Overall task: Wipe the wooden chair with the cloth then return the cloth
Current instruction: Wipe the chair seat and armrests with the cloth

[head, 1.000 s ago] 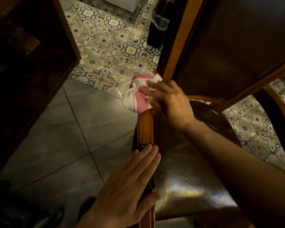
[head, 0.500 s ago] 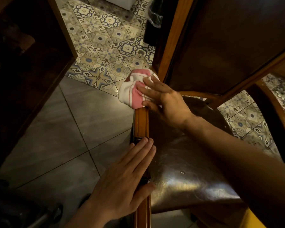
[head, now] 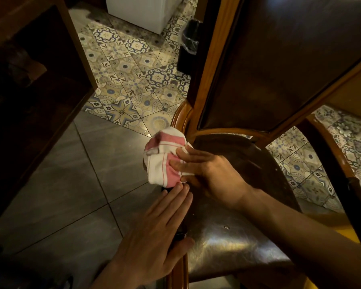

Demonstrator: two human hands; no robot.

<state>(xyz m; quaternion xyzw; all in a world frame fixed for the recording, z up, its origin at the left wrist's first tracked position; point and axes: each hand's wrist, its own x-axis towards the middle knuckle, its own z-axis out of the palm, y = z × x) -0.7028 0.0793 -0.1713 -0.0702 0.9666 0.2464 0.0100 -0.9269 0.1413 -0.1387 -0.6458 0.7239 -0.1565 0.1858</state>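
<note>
Cloth (head: 163, 161) — white with pink bands and thin pink lines. Chair frame (head: 212, 59) — warm orange-brown wood; seat (head: 233, 243) glossy dark brown. Floor: plain grey tiles (head: 61, 184); patterned tiles (head: 131, 80) in cream, blue and brown florals.

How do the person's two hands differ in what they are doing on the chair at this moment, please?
The right hand presses a bunched pink-and-white cloth against the chair's wooden side rail, fingers spread over the fabric. The left hand holds nothing and lies flat on that rail with fingers straight and together. The right hand sits nearer the backrest, the left nearer the front edge. Both rest on the same side of the seat, their fingertips almost meeting.
</note>
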